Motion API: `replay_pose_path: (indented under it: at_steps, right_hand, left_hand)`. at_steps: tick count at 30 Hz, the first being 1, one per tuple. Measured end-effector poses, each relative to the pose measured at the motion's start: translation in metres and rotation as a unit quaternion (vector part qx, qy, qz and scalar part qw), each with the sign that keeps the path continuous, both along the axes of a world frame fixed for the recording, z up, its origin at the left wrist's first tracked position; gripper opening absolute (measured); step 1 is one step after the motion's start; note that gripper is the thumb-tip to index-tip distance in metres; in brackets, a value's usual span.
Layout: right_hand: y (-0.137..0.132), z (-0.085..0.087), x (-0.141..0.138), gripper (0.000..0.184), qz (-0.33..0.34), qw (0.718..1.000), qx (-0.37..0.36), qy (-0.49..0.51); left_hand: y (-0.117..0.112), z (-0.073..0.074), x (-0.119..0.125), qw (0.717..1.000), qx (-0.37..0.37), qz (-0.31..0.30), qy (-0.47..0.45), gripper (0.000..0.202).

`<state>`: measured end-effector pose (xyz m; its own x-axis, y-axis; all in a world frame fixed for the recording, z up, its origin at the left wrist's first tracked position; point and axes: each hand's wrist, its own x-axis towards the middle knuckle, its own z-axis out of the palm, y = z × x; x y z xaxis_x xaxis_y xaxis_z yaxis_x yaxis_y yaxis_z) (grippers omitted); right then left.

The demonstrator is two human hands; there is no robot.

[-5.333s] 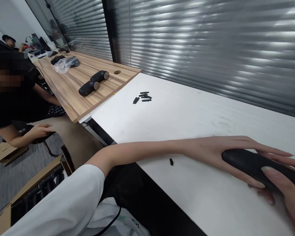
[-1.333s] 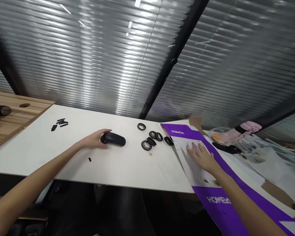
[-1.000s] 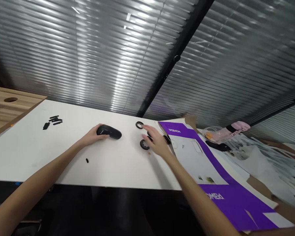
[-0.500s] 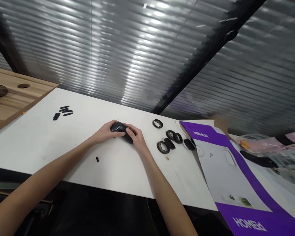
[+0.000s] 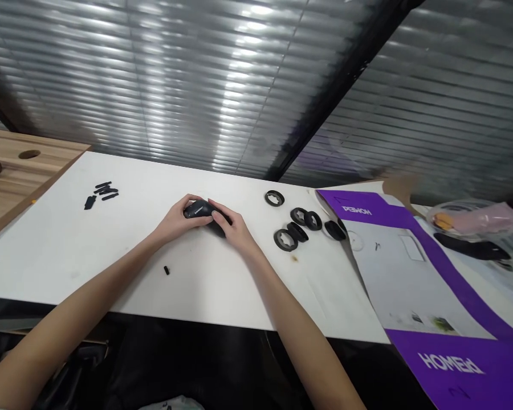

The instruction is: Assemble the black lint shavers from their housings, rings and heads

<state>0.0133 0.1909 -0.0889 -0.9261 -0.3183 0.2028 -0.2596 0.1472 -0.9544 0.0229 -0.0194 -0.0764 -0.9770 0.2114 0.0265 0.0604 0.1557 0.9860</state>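
A black oblong handheld device [image 5: 200,209] sits in both hands, just above the white tabletop [image 5: 68,267]. My left hand [image 5: 175,222] cups its left end, and my right hand [image 5: 235,225] wraps its right end, hiding much of it. To the right lie several black rings [image 5: 285,240], some overlapping, with a single ring [image 5: 274,197] farther back. A short black piece [image 5: 166,270] lies near my left wrist. Several small black strips [image 5: 102,193] form a loose cluster at the left.
A flattened purple and white carton [image 5: 410,267] lies over the table's right end. Beyond it are a plastic bag with pink contents [image 5: 470,219] and a long black object [image 5: 470,246]. A wooden table [image 5: 38,165] adjoins at the left, with window blinds behind.
My right hand has left the purple carton and joined my left on the device. The device has been turned slightly, and the view has shifted, moving the carton farther right.
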Motion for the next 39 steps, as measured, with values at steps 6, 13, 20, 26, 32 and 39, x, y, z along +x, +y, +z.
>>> replay_pose_path:
  at_steps: [6, 13, 20, 26, 32, 39]
  right_hand:
    - [-0.003, -0.001, -0.01, 0.058, -0.038, 0.989, -0.13, -0.057]
    - [-0.004, -0.001, -0.01, 0.057, 0.008, 0.951, -0.248, -0.185]
    - [-0.007, 0.005, -0.008, 0.057, 0.032, 0.96, -0.212, -0.178]
    - [-0.004, 0.005, -0.007, 0.061, 0.036, 0.955, -0.213, -0.203]
    - [-0.003, 0.0, -0.005, 0.055, -0.019, 0.977, -0.183, -0.105]
    - [-0.002, -0.003, -0.004, 0.052, -0.045, 0.991, -0.124, -0.007]
  left_hand:
    - [-0.007, -0.009, -0.008, 0.996, 0.079, 0.023, 0.038, 0.064]
    - [-0.008, -0.008, -0.006, 0.995, 0.08, 0.031, 0.047, 0.055]
    - [-0.006, -0.003, -0.003, 0.995, 0.078, 0.049, 0.042, 0.048]
    - [-0.003, -0.005, -0.003, 0.995, 0.088, 0.043, 0.03, 0.053]
    - [-0.002, 0.003, -0.001, 0.995, 0.091, -0.023, 0.04, 0.05]
    - [-0.003, 0.006, -0.002, 0.991, 0.122, -0.057, -0.016, 0.05]
